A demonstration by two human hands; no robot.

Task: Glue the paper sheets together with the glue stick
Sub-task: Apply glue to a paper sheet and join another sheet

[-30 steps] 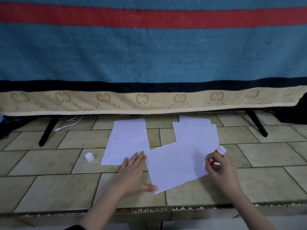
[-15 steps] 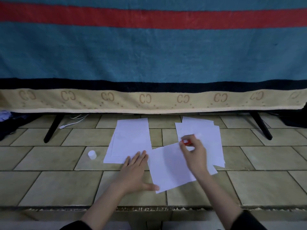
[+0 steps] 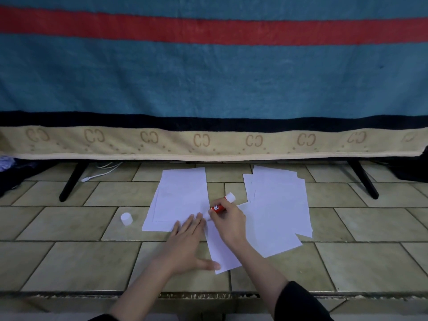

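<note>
- Red-bodied glue stick [image 3: 218, 207] with white ends sits pinched in my right hand [image 3: 228, 222], fingers curled round its barrel; it tilts, lower tip down at the upper left corner of the near white paper sheet [image 3: 266, 232], white base pointing up and away.
- My left hand [image 3: 188, 245] lies flat with straight fingers spread, thumb stretched onto the near sheet's left edge, fingertips reaching the lower right corner of the left stack of white paper sheets [image 3: 179, 200].
- That near sheet lies askew, its lower corner pointing toward me, its upper right part overlapping the fanned right pile of white paper [image 3: 281, 188].
- Between the left stack and the right pile runs a bare strip of beige tiled floor [image 3: 69, 258], where the stick's base hovers.
- Left of the stack, well apart from its edge, stands the small white glue cap [image 3: 126, 218], with open tiles around it.
- Farther back, black slanted stand legs [image 3: 71, 181] flank the papers, and a white cable [image 3: 102, 171] lies near the left one.
- Behind hangs a teal blanket with red stripe and beige border [image 3: 208, 89], its hem close above the sheets' far edges.
</note>
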